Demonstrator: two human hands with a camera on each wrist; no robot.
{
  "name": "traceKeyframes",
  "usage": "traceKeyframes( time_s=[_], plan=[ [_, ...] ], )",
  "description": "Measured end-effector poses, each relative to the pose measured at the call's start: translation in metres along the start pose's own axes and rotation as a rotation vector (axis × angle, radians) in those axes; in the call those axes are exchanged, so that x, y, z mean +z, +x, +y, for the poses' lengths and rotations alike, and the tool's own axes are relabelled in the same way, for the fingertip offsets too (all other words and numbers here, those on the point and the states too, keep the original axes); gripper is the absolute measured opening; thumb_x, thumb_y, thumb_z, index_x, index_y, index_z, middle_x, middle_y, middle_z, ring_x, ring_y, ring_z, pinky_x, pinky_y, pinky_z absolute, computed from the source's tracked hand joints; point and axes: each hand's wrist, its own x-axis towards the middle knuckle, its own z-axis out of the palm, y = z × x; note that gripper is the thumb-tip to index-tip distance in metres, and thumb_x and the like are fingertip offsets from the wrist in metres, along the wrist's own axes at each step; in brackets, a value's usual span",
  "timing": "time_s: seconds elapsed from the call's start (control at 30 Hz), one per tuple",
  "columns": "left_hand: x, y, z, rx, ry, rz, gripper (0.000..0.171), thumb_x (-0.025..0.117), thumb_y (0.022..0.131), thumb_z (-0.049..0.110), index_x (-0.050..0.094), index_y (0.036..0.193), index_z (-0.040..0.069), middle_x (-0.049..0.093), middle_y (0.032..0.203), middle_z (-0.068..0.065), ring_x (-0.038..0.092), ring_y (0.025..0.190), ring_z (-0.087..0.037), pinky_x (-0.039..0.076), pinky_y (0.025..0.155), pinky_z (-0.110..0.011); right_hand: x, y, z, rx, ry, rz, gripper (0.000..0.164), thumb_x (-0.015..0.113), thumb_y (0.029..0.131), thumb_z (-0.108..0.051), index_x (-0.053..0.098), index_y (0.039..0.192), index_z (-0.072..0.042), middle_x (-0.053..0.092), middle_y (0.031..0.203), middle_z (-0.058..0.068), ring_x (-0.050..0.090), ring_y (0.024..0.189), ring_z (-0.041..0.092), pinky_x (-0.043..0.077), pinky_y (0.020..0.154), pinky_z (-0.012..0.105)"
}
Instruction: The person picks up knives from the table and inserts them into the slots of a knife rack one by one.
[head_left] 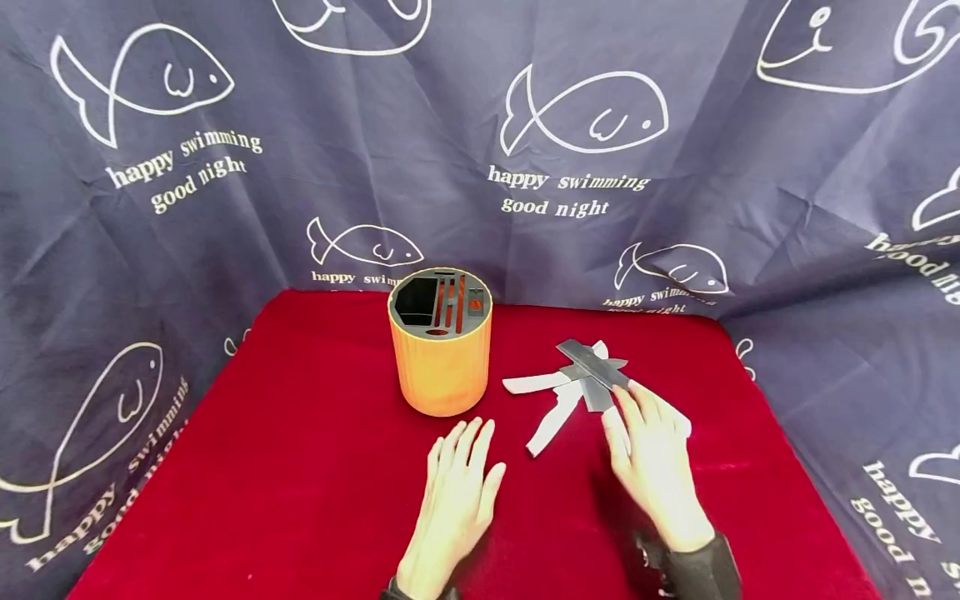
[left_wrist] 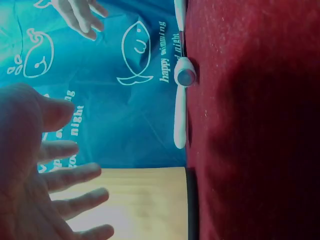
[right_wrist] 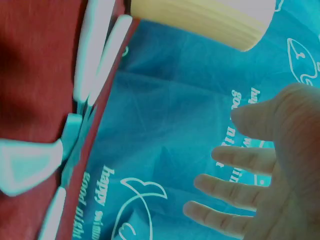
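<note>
Several knives with white handles and grey blades lie crossed in a loose pile (head_left: 592,364) on the red cloth. My right hand (head_left: 660,458) is above the near right side of that pile, over one of the white handles. In the right wrist view its fingers (right_wrist: 227,190) are extended and stand apart from the knives (right_wrist: 95,50). My left hand (head_left: 453,492) hovers over the cloth in front of a yellow-orange round knife block (head_left: 442,375), holding nothing. Seen from the left wrist, its fingers (left_wrist: 75,175) are spread and straight. The block's dark top has slots and a larger opening.
Red cloth (head_left: 300,467) covers the table. Behind and along both sides hangs a blue-grey curtain (head_left: 450,125) with white fish drawings and lettering. The block stands left of the knives, with a strip of cloth between them.
</note>
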Motion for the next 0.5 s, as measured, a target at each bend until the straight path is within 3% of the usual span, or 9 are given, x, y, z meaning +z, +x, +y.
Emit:
traceKeyframes(
  time_s=[0.23,0.5],
  plan=[
    [-0.002,0.001,0.001,0.075,-0.035,0.053,0.045,0.056,0.102,0.032,0.058,0.139,0.007,0.063,0.135,-0.011,0.058,0.125,-0.029,0.045,0.105,-0.047,-0.003,0.009,0.025,0.018,-0.059,-0.02,0.041,0.069,0.086,-0.012,0.064,0.125,0.001,0.064,0.125,0.027,0.058,0.113,0.05,0.046,0.091,0.067],
    [-0.005,0.001,0.005,0.089,-0.038,0.036,0.04,0.056,0.102,0.032,0.062,0.135,0.011,0.067,0.127,-0.006,0.061,0.117,-0.024,0.049,0.1,-0.042,-0.002,0.017,0.048,0.012,-0.101,-0.032,0.043,0.071,0.082,-0.009,0.065,0.123,0.001,0.065,0.122,0.027,0.059,0.109,0.049,0.049,0.085,0.066]
  ],
)
